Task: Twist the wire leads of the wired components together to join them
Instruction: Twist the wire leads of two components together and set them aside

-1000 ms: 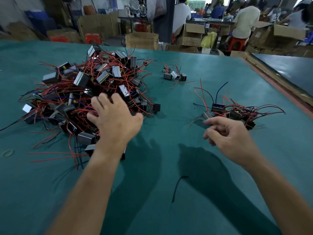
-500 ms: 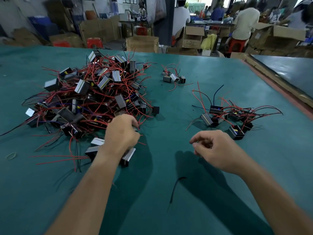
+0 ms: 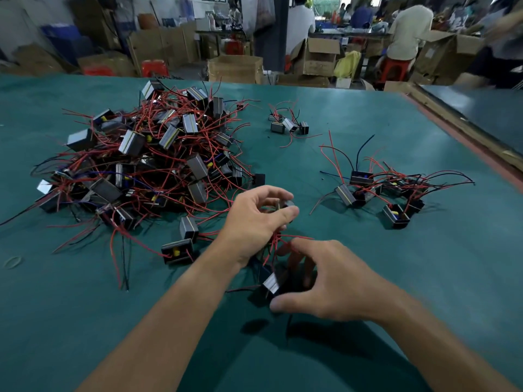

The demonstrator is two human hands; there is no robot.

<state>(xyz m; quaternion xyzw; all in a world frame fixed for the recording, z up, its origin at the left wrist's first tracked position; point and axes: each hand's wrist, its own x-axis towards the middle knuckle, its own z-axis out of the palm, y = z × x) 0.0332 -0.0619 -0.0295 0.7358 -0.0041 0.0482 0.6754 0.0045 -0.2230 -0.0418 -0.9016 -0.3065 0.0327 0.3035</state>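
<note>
The left hand (image 3: 254,222) is held above the bench (image 3: 424,292), at the near right edge of the pile (image 3: 147,159). Its grip is clamped on the first component (image 3: 286,205), which is pinched between thumb and fingertips.

The right hand (image 3: 336,281) is nearer the camera. Its grip is curled round the second component (image 3: 271,284), with the thumb below and the fingers above. This component is tilted, with its striped face towards the left forearm.

Red leads (image 3: 275,246) run between the two components and bunch just below the left hand. The right forefinger lies just beside them. Whether the leads are twisted cannot be told.

The pile is a tangle of components with red and black leads. Two loose components (image 3: 177,250) lie at its near edge. A small group (image 3: 287,124) lies at the far centre, and a wired group (image 3: 379,190) lies to the right. A rubber band (image 3: 12,261) lies at the left edge. Cardboard boxes (image 3: 235,69) stand beyond the bench.
</note>
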